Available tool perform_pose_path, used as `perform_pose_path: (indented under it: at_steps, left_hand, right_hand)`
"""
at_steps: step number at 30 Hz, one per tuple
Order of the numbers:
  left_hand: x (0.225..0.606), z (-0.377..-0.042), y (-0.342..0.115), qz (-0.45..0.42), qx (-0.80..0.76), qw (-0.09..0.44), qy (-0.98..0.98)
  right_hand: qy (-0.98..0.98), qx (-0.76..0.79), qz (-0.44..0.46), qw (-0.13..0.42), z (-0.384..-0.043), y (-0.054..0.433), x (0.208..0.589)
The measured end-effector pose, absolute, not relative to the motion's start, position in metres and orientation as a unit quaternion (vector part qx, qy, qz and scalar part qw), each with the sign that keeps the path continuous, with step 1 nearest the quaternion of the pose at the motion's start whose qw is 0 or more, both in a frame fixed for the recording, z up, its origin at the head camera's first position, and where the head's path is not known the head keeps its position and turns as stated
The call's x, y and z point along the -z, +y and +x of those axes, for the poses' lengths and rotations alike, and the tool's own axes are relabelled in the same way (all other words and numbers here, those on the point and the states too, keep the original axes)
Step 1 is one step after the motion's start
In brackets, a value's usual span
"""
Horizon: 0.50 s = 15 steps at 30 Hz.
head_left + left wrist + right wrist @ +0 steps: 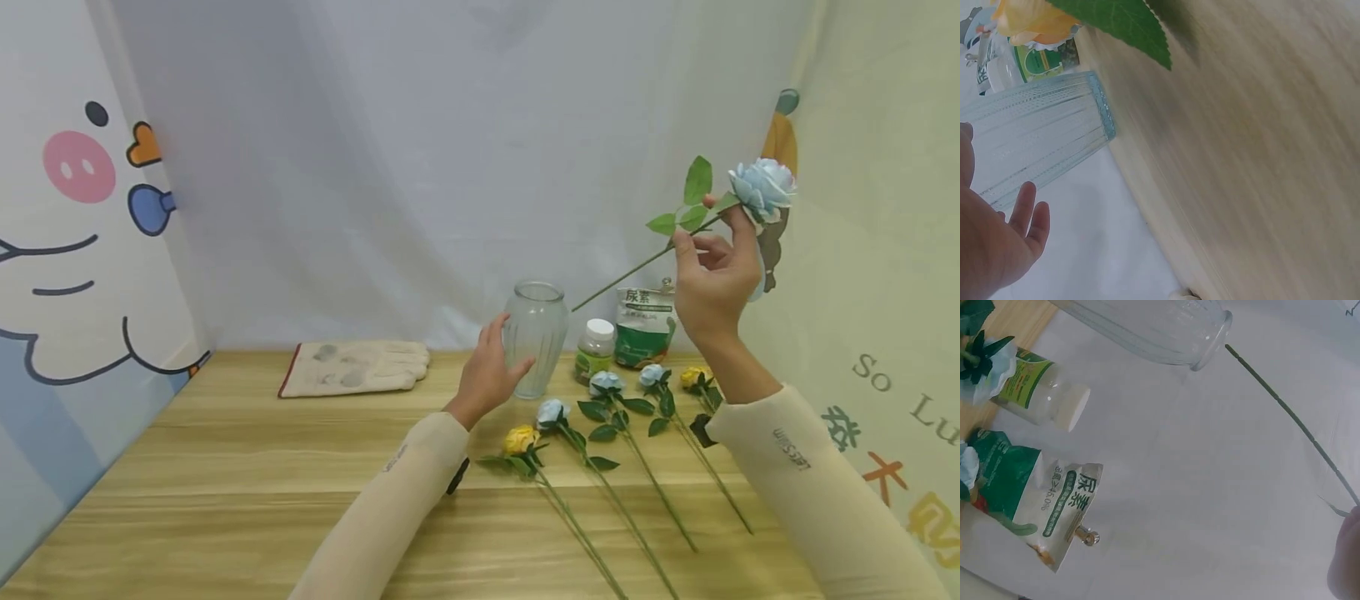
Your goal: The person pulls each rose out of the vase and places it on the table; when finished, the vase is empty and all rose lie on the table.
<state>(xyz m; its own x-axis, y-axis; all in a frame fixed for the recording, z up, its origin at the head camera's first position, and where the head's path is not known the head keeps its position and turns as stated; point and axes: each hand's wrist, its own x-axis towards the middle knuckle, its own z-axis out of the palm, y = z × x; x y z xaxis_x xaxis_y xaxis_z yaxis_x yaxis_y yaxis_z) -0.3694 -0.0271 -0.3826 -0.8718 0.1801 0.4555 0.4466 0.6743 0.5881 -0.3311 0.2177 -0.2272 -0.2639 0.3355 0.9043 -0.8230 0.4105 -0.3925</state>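
Observation:
My right hand (717,275) pinches the stem of an artificial light blue rose (763,190) just below its bloom, raised at the right. The stem slants down to the left, its cut end close to the mouth of a clear ribbed glass vase (536,333). In the right wrist view the stem tip shows beside the vase's rim (1213,344). The vase stands upright on the table. At its left side is my left hand (489,371), thumb and fingers spread along the glass. The left wrist view shows loosely extended fingers (1024,209) beside the vase.
Several blue and yellow roses (606,385) lie in a row on the wooden table (285,492), stems toward the front. Behind them stand a white-capped jar (596,350) and a clipped green-and-white bag (645,325). A pair of work gloves (356,367) lies at the back left.

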Motion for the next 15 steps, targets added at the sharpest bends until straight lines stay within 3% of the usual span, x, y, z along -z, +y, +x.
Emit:
perform_pose_path:
  at_steps: [5,15]
  left_hand:
    - [0.383,-0.369,-0.029,-0.172,0.362,0.186,-0.897]
    - [0.385,-0.368,-0.028,-0.176,0.362,0.183,-0.897]
  right_hand:
    - [-0.642,-0.506,0.190,0.545,-0.323,0.236,0.237]
    - [-0.776,-0.427,0.171,0.431,-0.298,0.289,0.256]
